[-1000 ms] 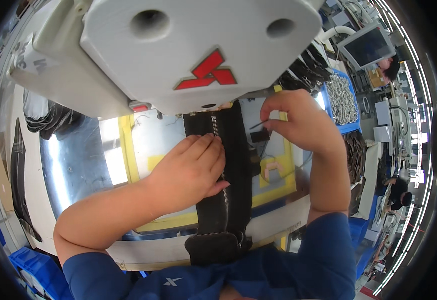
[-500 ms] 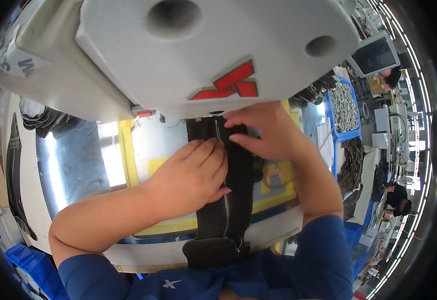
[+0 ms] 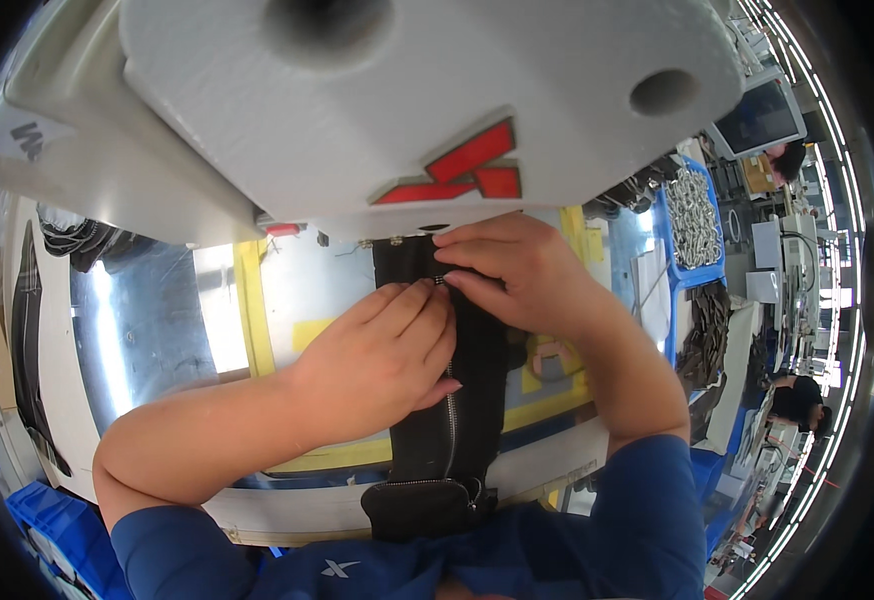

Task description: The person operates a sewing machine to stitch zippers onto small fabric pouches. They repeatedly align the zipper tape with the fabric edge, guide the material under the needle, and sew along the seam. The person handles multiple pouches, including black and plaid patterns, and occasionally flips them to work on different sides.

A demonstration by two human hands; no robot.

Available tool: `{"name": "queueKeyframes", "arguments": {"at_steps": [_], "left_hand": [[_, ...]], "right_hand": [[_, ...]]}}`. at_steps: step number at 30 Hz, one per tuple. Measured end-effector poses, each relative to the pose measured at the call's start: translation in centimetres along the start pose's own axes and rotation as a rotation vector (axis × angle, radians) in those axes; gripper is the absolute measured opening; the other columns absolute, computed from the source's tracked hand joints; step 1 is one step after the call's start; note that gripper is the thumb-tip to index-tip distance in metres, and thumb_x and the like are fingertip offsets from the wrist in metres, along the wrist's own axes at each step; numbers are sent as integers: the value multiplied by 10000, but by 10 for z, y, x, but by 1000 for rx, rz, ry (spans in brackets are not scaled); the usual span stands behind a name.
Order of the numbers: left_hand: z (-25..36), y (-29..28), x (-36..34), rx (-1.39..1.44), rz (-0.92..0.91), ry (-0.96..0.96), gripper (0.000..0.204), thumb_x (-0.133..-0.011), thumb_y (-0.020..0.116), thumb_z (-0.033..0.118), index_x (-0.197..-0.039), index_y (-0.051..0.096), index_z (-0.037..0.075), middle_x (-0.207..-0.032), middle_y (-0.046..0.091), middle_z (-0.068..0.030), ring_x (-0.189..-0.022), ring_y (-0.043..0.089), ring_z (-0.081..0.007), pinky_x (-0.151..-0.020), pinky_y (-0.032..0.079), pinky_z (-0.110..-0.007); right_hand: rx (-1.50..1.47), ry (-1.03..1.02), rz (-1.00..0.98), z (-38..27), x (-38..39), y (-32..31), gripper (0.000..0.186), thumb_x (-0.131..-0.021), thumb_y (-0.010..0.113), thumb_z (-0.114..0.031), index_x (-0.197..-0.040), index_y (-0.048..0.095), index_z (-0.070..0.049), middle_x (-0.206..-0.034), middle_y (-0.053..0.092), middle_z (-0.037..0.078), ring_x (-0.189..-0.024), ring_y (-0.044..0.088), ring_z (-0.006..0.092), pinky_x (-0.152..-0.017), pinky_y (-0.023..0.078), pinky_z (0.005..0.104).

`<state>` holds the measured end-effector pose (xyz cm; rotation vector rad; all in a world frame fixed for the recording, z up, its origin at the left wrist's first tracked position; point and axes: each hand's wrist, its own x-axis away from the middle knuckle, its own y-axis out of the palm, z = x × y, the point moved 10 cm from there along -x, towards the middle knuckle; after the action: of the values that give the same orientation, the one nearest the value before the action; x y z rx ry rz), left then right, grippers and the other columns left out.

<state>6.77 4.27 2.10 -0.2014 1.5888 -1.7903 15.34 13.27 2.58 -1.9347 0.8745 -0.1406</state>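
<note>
Apparently both hands, left hand (image 3: 382, 350) and right hand (image 3: 517, 270), press the black zippered fabric (image 3: 447, 440).

Top of the black fabric strip (image 3: 457, 400) hidden under the white machine head (image 3: 407, 100), zipper (image 3: 450, 420) partly covered by the left hand (image 3: 382, 360), machine head cut off by the upper edge.

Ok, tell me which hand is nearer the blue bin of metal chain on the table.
Right. The right hand pinches the zipper on the black fabric piece, on the side toward the blue bin. The left hand lies flat on the fabric, farther away.
</note>
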Motion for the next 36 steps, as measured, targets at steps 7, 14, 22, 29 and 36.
{"name": "queueKeyframes", "arguments": {"at_steps": [7,14,22,29,36], "left_hand": [[0,0,0,0,-8,1,631,-877,773,457,-1221,704,-68,-1297,677,-226,-1233,649,-358,-1064,537,-452],[1,-1,-1,10,-2,-2,644,-860,786,454,-1223,702,-71,-1295,674,-228,-1232,648,-359,-1059,544,-449],[-19,-6,1,39,47,-140,729,-819,825,497,-1259,686,-68,-1334,666,-234,-1248,641,-374,-1065,545,-448],[-31,-6,-3,-18,-28,-161,787,-822,815,539,-1323,661,-49,-1390,657,-195,-1268,622,-360,-1043,502,-466],[-33,-7,-4,-44,-105,-172,829,-801,818,579,-1348,660,-23,-1441,639,-155,-1212,612,-328,-985,478,-444]], "right_hand": [[5,20,-70,-1,0,2,234,-860,810,-120,-1077,787,-38,-1220,762,107,-1105,723,330,-963,591,421],[41,-6,-34,-4,-1,2,213,-878,797,-132,-1066,781,-34,-1223,762,106,-1092,723,325,-966,591,423],[144,-131,-23,-12,0,3,238,-860,799,-132,-1076,775,-34,-1202,764,103,-1093,726,295,-973,590,408],[212,-161,44,-18,5,3,181,-861,765,-116,-1024,766,-39,-1119,761,76,-1041,726,279,-935,586,401],[265,-133,-115,-14,6,9,140,-913,688,-157,-986,767,-68,-1090,762,46,-981,745,245,-800,610,397]]}}
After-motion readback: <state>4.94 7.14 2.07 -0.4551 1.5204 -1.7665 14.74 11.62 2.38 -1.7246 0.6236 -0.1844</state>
